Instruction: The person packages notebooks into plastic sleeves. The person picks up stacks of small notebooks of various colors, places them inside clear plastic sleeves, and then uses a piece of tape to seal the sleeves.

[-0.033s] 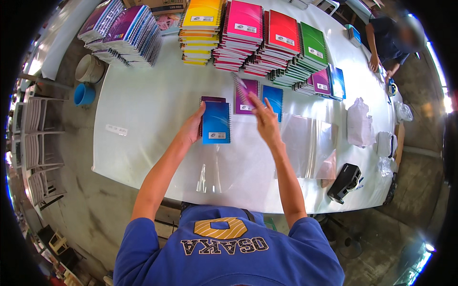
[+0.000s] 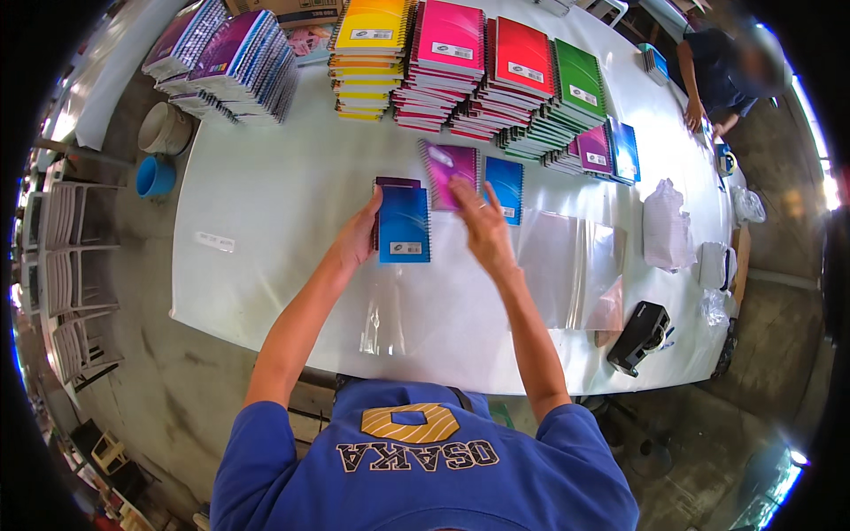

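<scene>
Where two hands (image 2: 361, 228) (image 2: 489, 232), two blue notebooks (image 2: 404, 212) (image 2: 505, 184)

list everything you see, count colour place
Tall notebook stacks: four, yellow, pink, red, green, far side
Short notebook stacks: two, purple, blue, right of green
Book stacks: several, purple covers, far left
Loose notebooks: at least four, blue, purple, centre
Clear sheets: count unclear, transparent, right centre
Tape dispenser: one, black, near right
Bags: several, white or clear, right
Box: one, brown, far left
Buckets: two, blue, beige, left
Chairs: count unclear, white, left
Table: one, white, centre
Co-worker: one, dark shirt, far right
Left hand, right hand: two, bare, on notebooks
</scene>
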`<state>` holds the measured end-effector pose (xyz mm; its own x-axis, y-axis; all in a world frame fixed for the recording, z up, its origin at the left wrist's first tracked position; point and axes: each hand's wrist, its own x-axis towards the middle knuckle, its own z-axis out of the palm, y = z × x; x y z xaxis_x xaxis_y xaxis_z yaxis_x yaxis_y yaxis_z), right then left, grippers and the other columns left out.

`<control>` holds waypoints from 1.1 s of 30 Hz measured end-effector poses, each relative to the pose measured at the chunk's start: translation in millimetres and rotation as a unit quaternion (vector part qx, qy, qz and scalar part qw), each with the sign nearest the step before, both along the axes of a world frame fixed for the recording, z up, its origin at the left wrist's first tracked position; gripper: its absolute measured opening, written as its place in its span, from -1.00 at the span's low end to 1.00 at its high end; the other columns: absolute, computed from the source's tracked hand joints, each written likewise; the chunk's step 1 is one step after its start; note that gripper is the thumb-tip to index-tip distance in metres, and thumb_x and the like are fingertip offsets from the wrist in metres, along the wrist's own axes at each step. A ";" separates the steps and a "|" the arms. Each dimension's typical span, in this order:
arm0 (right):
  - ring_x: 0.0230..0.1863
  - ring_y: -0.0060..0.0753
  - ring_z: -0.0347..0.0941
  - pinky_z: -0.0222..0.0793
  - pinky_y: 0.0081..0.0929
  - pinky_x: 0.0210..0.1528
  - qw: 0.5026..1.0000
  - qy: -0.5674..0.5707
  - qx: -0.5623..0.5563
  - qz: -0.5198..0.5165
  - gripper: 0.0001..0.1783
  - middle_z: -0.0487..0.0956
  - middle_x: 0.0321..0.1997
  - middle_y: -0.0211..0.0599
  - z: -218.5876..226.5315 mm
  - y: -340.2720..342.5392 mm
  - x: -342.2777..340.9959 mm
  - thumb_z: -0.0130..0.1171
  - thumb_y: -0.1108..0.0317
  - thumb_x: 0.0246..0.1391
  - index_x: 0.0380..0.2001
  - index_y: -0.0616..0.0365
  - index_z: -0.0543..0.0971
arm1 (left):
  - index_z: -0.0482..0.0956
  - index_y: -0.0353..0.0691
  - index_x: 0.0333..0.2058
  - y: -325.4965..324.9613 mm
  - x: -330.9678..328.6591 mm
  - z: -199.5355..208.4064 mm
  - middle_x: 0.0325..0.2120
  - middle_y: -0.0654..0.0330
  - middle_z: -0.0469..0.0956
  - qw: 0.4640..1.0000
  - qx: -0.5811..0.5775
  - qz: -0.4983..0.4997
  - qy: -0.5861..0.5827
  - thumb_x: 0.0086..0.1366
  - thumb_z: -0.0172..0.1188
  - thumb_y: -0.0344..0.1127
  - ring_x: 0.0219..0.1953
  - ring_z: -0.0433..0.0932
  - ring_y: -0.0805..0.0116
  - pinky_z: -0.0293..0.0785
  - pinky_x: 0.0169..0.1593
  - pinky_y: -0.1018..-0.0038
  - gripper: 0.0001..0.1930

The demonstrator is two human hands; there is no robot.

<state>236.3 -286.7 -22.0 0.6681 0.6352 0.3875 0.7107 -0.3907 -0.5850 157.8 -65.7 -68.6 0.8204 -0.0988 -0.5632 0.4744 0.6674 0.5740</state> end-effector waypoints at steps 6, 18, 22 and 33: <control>0.37 -0.20 0.15 -0.09 -0.03 0.40 0.994 0.019 -0.091 0.059 -0.39 0.29 0.34 -0.20 -0.6 4.5 -49.3 0.18 0.36 0.09 0.24 0.07 0.32 | 0.36 -0.20 0.11 -20.3 0.2 -3.1 -0.05 0.13 0.52 0.996 -0.036 0.057 -0.054 0.17 0.21 0.08 -0.02 0.54 0.24 0.51 0.04 0.27 -0.36; 0.00 -0.14 0.49 0.42 -0.26 -0.05 0.984 0.154 -0.064 -0.058 -0.67 0.52 0.04 -0.12 -53.2 -6.5 -84.9 0.16 0.55 0.06 -0.06 0.25 0.45 | 0.48 -0.26 -0.01 69.4 -73.3 -50.2 -0.13 0.07 0.58 0.991 -0.031 0.112 -0.059 0.06 0.31 -0.38 -0.09 0.58 0.17 0.52 0.02 0.20 -0.53; -0.33 -0.23 0.59 0.48 -0.39 -0.30 0.907 0.414 0.050 -0.060 -0.64 0.60 -0.23 -0.06 -58.4 24.9 -108.1 0.24 0.46 0.03 -0.11 0.33 0.42 | 0.45 -0.27 0.02 25.4 -47.4 -68.0 -0.10 0.06 0.57 0.960 -0.117 0.229 -0.114 0.09 0.31 -0.33 -0.07 0.57 0.15 0.51 0.05 0.19 -0.51; 0.00 -0.06 0.47 0.39 -0.23 -0.01 0.904 0.372 0.164 -0.135 -0.36 0.46 0.04 -0.01 -48.2 31.7 -92.7 0.26 0.55 -0.04 0.14 0.24 0.29 | 0.40 -0.28 0.07 -25.4 3.6 -58.3 -0.08 0.10 0.54 0.859 -0.225 0.378 -0.263 0.23 0.16 -0.34 -0.05 0.55 0.16 0.49 0.04 0.23 -0.57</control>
